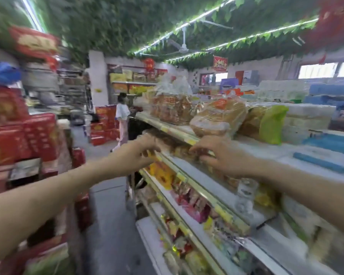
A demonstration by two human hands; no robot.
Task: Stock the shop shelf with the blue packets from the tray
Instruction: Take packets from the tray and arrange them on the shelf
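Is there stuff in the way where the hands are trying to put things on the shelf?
Yes. The left hand and right hand reach into the second shelf, already crowded with brownish snack packets. No blue packets or tray show here.

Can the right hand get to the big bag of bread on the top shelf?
Probably yes. The right hand is at the second shelf's edge, just below the bag of bread, which sits at the front of the top shelf. Nothing seems to block the way up.
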